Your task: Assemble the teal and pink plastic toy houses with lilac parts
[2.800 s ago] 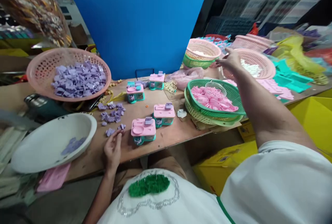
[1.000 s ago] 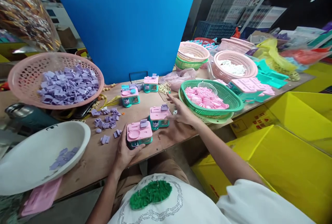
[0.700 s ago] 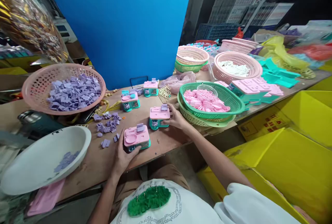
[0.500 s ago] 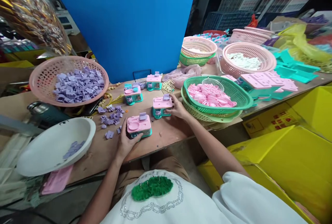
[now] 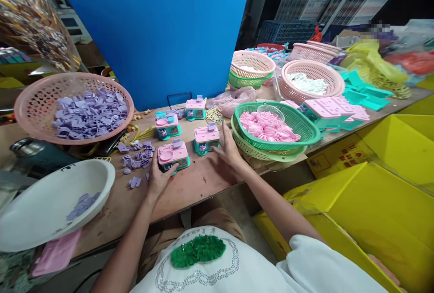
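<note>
My left hand (image 5: 160, 177) grips the near side of a pink-and-teal toy kitchen unit (image 5: 176, 153), which has a round pink recess and a small lilac piece upright on top. To its right, my right hand (image 5: 231, 152) is open, fingers apart, just beside a second toy kitchen unit (image 5: 206, 139). That one also carries a lilac piece. Two more units stand behind: one unit (image 5: 168, 125) at the left and another unit (image 5: 195, 109) farther back. Loose lilac parts (image 5: 139, 157) lie on the table left of my left hand.
A pink basket (image 5: 27, 116) of lilac parts and a white basin (image 5: 37, 207) stand left. On the right are a green basket (image 5: 313, 132) of pink parts and stacked pink-and-teal pieces (image 5: 327, 110). A blue board (image 5: 162, 35) rises behind; yellow boxes (image 5: 383, 202) stand at right.
My right hand has let go of the second toy kitchen unit and opened beside it. My left hand keeps its hold on the nearer unit. The view has shifted slightly.
</note>
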`<state>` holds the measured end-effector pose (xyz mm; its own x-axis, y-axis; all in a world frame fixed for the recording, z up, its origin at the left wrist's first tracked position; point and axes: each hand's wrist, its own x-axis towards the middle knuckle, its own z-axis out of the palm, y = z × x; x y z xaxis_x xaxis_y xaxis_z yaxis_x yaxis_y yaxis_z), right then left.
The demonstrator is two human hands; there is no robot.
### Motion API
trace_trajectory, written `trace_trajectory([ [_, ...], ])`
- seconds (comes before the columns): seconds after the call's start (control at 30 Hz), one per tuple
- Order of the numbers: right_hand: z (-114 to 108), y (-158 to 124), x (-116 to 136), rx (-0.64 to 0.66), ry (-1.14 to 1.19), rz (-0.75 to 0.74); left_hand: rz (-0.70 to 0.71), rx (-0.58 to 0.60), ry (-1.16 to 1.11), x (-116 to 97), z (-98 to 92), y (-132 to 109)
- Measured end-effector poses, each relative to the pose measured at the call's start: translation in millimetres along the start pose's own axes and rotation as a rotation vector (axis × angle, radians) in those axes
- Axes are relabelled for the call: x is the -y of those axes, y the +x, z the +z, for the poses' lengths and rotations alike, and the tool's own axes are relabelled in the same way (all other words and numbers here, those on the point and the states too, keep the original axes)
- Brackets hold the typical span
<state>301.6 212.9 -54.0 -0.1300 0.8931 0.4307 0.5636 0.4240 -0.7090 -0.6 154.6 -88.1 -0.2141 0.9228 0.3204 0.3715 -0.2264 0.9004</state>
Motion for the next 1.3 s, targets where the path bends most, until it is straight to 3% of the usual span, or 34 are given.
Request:
trace_trajectory([
  [0.13,1,35,-15,0.162,0.156,0.174,0.030,-0.017,0.012,6,1.4,11],
  [0.27,6,41,-27,0.193,0.221,0.178,0.034,-0.012,0.004,7,2.1,13],
  [0.43,5,22,-26,0.134,0.230,0.159,0.041,-0.020,-0.001,8,4.7,12],
  [0.67,-8,-31,9,0.183,0.295,0.097,0.054,-0.043,-0.001,12,9.4,14],
  [0.87,18,-69,36,0.263,0.276,0.001,-0.017,0.077,-0.099,5,0.9,2],
  [0.93,31,-73,42,0.271,0.304,-0.008,-0.038,0.091,-0.192,-1,-6.7,-4],
  [1.03,39,-75,48,0.295,0.334,0.007,-0.027,0.003,-0.267,-12,-20.2,-5],
  [1.13,34,-72,52,0.244,0.354,0.017,-0.011,-0.095,-0.255,-22,-30.4,9],
  [1.3,16,-63,62,0.096,0.307,-0.021,0.001,-0.100,-0.194,-38,-33.2,32],
])
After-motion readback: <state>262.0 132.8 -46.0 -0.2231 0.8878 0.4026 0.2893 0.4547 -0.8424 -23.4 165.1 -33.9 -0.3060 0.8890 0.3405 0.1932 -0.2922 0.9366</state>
